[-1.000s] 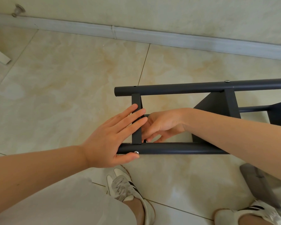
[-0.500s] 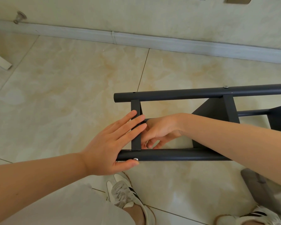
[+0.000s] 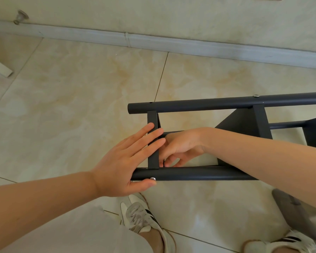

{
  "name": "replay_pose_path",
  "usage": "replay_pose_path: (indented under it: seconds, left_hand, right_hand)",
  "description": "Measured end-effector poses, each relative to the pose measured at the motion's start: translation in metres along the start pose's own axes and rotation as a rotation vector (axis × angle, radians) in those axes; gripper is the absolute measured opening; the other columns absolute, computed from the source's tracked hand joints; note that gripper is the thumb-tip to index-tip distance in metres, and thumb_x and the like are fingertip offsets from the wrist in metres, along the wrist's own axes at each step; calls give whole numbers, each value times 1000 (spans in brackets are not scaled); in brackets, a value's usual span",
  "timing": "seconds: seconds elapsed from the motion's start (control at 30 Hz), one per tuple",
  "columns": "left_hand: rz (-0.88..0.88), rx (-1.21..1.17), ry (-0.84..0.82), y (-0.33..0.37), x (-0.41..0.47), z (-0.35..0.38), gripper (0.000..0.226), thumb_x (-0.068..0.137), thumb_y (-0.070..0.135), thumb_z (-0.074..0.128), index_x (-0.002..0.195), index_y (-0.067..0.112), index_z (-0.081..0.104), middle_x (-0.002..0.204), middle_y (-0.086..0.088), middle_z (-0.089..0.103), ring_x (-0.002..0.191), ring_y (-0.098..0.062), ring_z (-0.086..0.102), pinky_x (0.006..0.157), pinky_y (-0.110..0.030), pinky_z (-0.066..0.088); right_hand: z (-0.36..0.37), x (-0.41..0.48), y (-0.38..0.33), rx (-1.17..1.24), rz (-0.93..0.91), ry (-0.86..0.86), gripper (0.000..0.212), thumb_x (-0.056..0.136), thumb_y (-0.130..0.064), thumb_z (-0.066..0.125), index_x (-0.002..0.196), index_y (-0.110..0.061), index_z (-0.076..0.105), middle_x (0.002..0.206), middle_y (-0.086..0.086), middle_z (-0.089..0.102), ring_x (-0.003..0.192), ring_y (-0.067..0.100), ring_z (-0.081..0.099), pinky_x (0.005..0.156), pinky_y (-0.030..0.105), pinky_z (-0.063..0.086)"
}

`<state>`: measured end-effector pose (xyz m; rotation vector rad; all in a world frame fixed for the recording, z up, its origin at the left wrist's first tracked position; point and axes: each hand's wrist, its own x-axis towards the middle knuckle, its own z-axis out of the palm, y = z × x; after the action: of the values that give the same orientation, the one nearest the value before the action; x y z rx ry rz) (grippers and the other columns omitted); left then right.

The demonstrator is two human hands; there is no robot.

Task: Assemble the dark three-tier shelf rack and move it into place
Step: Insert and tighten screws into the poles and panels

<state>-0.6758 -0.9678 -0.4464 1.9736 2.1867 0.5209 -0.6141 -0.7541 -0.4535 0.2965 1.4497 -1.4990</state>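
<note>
Two hands are working at the open end of the dark shelf rack [image 3: 239,123], which is lying on its side on the tile floor [image 3: 71,106] at abt 3 o'clock from view centre, running off the R edge. We're pressing our left hand [image 3: 122,161] flat vs the end crossbar [image 3: 152,117], fingers straight and close together, thumb tucked under the near tube [image 3: 199,173] just beside the screw head [image 3: 152,178].

Our right hand [image 3: 181,148] is reaching inside the frame from 3 o'clock. Compared w/ a sec ago its fingers are curling lower, tips now crowding the crossbar/near-tube corner. We can't tell if they're pinching a nut, as the bar is hiding them. Our left hand isn't shifting.

We're judging this as fastening that corner screw. At 12 o'clock the far tube [image 3: 226,104] is showing a hole [image 3: 150,102] w/ no screw, so assembly is prob. still ongoing.
</note>
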Motion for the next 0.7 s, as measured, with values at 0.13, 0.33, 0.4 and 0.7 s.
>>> replay_pose_path:
  seconds: [0.13, 0.33, 0.4, 0.7]
  left_hand:
    - [0, -5, 3, 1, 0, 0, 77, 95, 52, 54, 155, 11, 30, 165, -8, 25, 155, -29, 15, 124, -35, 22]
    - [-3, -7, 4, 2, 0, -1, 78, 93, 50, 57, 155, 11, 30, 165, -9, 26, 155, -30, 16, 123, -39, 26]
    - [-5, -7, 4, 2, 0, -1, 79, 93, 50, 57, 155, 12, 28, 165, -9, 26, 155, -29, 16, 123, -39, 26]
    - [0, -3, 7, 2, 1, -1, 78, 93, 50, 58, 154, 9, 32, 164, -10, 27, 155, -30, 16, 124, -36, 23]
  right_hand:
    - [3, 2, 2, -15, 11, -19, 40, 96, -20, 60, 131, -1, 57, 119, 12, 65, 118, 30, 61, 107, 49, 45]
    - [-5, -2, 5, 33, 0, -67, 28, 94, -22, 64, 118, -7, 67, 111, 6, 66, 108, 23, 60, 108, 50, 43]
    - [-6, -1, 6, 30, 3, -67, 18, 95, -18, 63, 108, -10, 71, 109, 6, 66, 105, 22, 58, 109, 52, 42]
    - [-6, 0, 5, 38, 5, -84, 20, 95, -20, 64, 111, -11, 72, 113, 10, 69, 107, 24, 60, 107, 49, 44]
